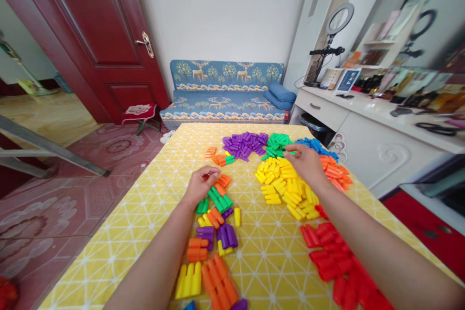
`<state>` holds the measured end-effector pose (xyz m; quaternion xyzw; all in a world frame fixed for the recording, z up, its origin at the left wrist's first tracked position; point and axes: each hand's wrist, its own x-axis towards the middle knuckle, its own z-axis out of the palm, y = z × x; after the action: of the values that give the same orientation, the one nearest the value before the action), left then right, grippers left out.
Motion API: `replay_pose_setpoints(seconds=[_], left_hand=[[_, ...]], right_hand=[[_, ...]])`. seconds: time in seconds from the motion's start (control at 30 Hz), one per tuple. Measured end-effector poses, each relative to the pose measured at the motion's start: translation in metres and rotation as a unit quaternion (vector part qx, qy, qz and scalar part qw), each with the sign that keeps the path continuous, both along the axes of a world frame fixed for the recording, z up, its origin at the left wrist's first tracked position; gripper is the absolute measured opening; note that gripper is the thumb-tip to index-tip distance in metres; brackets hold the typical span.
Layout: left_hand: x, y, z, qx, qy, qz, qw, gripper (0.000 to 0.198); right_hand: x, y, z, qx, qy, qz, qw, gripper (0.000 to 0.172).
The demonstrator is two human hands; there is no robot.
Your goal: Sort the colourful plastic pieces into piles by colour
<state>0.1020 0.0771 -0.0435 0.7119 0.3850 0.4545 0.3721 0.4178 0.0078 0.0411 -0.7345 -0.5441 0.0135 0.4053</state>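
My left hand (pixel 203 183) is curled, thumb against fingers, over orange building blocks (pixel 224 180) on the left of the table; what it grips, if anything, is hidden. Just below it lie joined green blocks (pixel 220 199). My right hand (pixel 304 159) reaches to the edge of the green block pile (pixel 276 144), its thumb and fingers pinched together with green showing between them. Under my right wrist spreads a heap of yellow blocks (pixel 286 184). All the blocks are small, plastic and round-ended, many joined side by side.
Purple blocks (pixel 245 144), blue blocks (pixel 315 146), loose orange blocks (pixel 334 173) and red blocks (pixel 336 256) lie in piles on the yellow tablecloth (pixel 269 261). Joined mixed-colour blocks (pixel 218 278) run down the near left. A blue sofa (pixel 225 101) stands beyond, a white dresser (pixel 366 131) right.
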Motion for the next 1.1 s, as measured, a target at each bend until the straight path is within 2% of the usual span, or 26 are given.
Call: replay_pose_setpoints(seconds=[0.07, 0.17, 0.23, 0.33, 0.4, 0.53, 0.63, 0.73, 0.9, 1.0, 1.1], left_hand=[[-0.002, 0.003, -0.003, 0.039, -0.002, 0.037, 0.999, 0.021], [-0.005, 0.007, -0.006, 0.056, -0.012, 0.065, 0.996, 0.025], [-0.006, 0.009, -0.007, 0.056, -0.014, 0.067, 0.996, 0.027], [-0.005, 0.010, -0.008, 0.068, -0.006, 0.058, 0.996, 0.027], [-0.005, 0.011, -0.008, 0.082, 0.001, 0.055, 0.995, 0.027], [-0.005, 0.010, -0.009, 0.079, 0.010, 0.060, 0.995, 0.026], [-0.006, 0.011, -0.005, 0.068, 0.016, 0.077, 0.995, 0.026], [-0.002, 0.018, 0.004, 0.077, 0.056, 0.095, 0.991, 0.030], [0.018, 0.045, 0.018, 0.141, 0.189, 0.038, 0.971, 0.034], [0.032, 0.058, 0.018, 0.158, 0.266, -0.009, 0.951, 0.037], [0.036, 0.063, 0.017, 0.159, 0.293, -0.013, 0.943, 0.039]], right_hand=[[-0.048, 0.003, -0.007, 0.008, 0.073, 0.076, 0.994, 0.023], [-0.111, 0.004, -0.031, -0.006, 0.100, 0.141, 0.985, 0.026], [-0.140, 0.004, -0.049, -0.005, 0.075, 0.171, 0.982, 0.036], [-0.163, 0.006, -0.068, 0.001, 0.031, 0.216, 0.976, 0.052], [-0.168, 0.007, -0.075, -0.003, 0.025, 0.239, 0.971, 0.053], [-0.168, 0.007, -0.080, 0.008, 0.109, 0.254, 0.961, 0.031], [-0.165, 0.005, -0.084, 0.040, 0.219, 0.231, 0.947, 0.032], [-0.164, 0.004, -0.084, 0.067, 0.273, 0.211, 0.936, 0.033], [-0.163, 0.006, -0.083, 0.072, 0.312, 0.188, 0.928, 0.035], [-0.161, 0.008, -0.085, 0.068, 0.326, 0.189, 0.924, 0.037], [-0.160, 0.009, -0.088, 0.076, 0.326, 0.192, 0.923, 0.038]])
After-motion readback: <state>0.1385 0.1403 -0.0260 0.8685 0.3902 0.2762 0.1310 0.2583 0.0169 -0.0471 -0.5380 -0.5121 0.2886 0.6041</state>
